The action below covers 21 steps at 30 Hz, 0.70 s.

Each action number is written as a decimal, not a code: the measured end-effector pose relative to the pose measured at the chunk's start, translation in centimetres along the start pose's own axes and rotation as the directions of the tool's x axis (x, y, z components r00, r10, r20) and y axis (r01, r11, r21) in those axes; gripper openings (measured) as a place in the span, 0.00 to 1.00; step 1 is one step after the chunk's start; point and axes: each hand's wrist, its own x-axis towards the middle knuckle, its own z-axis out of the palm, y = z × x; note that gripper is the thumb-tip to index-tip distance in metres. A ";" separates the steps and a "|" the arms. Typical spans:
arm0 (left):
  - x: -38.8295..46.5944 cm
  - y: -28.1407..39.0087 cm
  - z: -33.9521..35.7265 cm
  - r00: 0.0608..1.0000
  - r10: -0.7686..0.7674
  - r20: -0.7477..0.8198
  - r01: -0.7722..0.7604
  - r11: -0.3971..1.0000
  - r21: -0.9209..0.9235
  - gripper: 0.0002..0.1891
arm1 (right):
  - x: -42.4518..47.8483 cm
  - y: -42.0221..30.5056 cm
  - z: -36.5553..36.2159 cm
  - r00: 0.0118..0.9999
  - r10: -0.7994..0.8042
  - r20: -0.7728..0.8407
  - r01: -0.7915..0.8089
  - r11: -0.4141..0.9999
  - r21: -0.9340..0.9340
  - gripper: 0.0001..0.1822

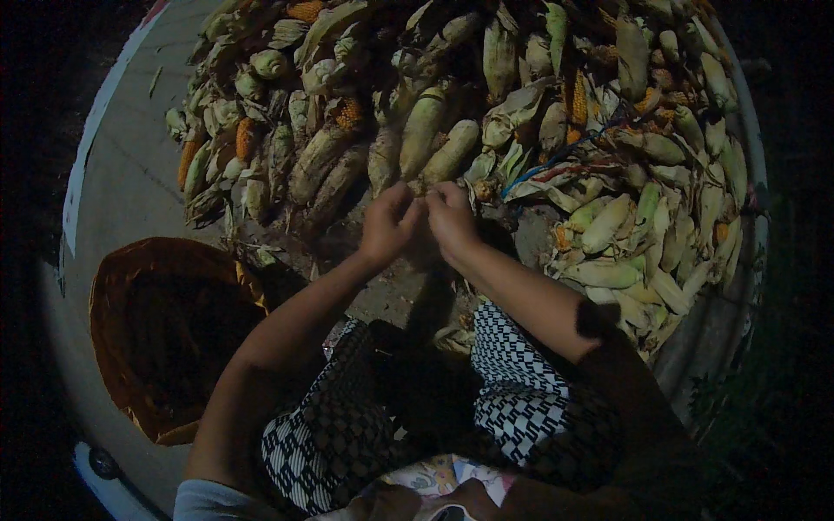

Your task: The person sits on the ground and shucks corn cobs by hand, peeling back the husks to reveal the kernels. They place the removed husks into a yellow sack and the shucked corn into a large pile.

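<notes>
My left hand (389, 225) and my right hand (453, 218) meet in front of me, thumbs and fingertips bent inward and almost touching. Just beyond the fingertips lies the lower end of an ear of corn in its husk (453, 151). Another husked ear (420, 133) rests beside it on the left. Whether my fingers pinch a husk or a small piece is too dark to make out. Around them spreads a heap of corn ears (313, 163), most in dry husks, with orange kernels bare on some, such as one ear (245, 139) at the left.
A brown sack with its mouth rolled open (107, 325) stands at my left, its inside dark. More husked ears (612, 273) are piled at my right. A blue cord (554, 158) crosses the heap. Concrete ground (133, 169) shows at the left. My patterned trouser legs (515, 384) are below.
</notes>
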 end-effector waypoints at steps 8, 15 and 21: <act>-1.5 0.2 1.5 0.949 -0.292 -0.120 0.231 0.901 -0.367 0.11 | 0.9 -0.8 -2.5 0.989 0.145 0.026 -0.136 0.830 0.541 0.08; -1.4 2.4 1.7 0.801 -0.598 0.021 0.437 0.560 -0.704 0.12 | -1.1 -3.9 -3.5 0.959 0.282 -0.036 -0.198 0.753 0.627 0.07; -0.4 3.4 0.5 0.764 -0.645 0.034 0.382 0.409 -0.829 0.11 | -3.0 -7.6 -3.6 0.989 0.143 0.024 -0.111 0.642 0.758 0.07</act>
